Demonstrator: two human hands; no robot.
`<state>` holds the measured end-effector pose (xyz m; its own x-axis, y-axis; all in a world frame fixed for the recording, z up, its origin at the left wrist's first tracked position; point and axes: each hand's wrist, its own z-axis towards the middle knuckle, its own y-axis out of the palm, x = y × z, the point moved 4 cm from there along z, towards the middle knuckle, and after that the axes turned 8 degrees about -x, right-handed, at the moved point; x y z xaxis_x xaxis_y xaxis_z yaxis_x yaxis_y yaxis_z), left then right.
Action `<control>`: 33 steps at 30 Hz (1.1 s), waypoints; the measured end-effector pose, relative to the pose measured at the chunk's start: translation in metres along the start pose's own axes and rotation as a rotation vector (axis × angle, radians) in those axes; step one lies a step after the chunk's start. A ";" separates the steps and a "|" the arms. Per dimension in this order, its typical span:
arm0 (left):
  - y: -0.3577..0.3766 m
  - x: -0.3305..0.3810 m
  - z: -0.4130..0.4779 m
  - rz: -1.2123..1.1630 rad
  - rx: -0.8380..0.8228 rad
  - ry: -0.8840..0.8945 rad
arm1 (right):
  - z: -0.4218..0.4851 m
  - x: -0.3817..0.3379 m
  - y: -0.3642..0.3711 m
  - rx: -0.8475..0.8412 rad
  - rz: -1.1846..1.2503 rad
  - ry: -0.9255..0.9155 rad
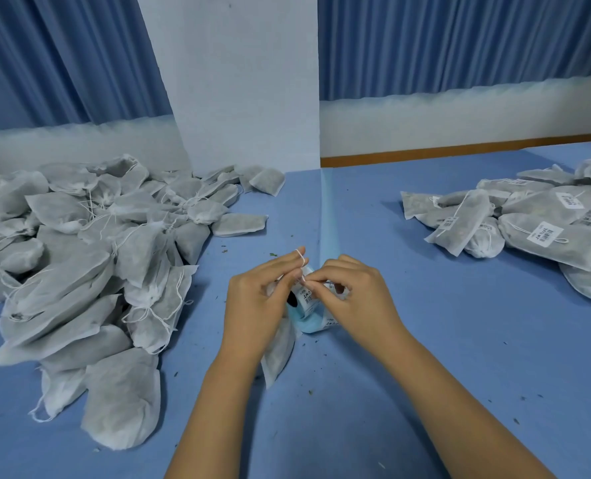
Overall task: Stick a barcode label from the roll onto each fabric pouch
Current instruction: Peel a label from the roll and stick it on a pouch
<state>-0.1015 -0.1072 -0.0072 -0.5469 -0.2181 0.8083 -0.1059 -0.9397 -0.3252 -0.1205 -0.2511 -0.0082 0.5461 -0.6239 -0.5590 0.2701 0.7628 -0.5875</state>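
Observation:
My left hand (256,302) holds the label roll (307,307), a small roll with light blue backing and white barcode labels, at the table's centre. A grey fabric pouch (278,354) hangs under the same hand, its drawstring looped round my index finger. My right hand (353,295) pinches the edge of a label on the roll with thumb and forefinger. A big heap of unlabelled grey pouches (90,264) lies to the left. A pile of pouches bearing white barcode labels (543,229) lies to the right.
The blue table (425,340) carries small dark crumbs around my hands. A white pillar (245,84) stands behind the table, with blue curtains (460,39) on both sides and a wooden edge strip (460,150) at the far right.

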 end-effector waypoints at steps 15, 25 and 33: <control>-0.001 0.007 -0.002 0.126 0.007 0.083 | 0.000 0.010 -0.006 0.052 0.319 0.284; -0.002 0.013 -0.005 0.091 0.139 0.143 | 0.001 0.000 -0.004 -0.084 0.489 0.295; -0.002 0.001 -0.004 -0.023 0.166 -0.147 | 0.001 -0.009 -0.017 0.139 0.097 0.096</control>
<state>-0.1046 -0.1049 -0.0080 -0.4180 -0.2205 0.8813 0.0278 -0.9727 -0.2303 -0.1292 -0.2583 0.0076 0.4982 -0.5548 -0.6663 0.3307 0.8320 -0.4455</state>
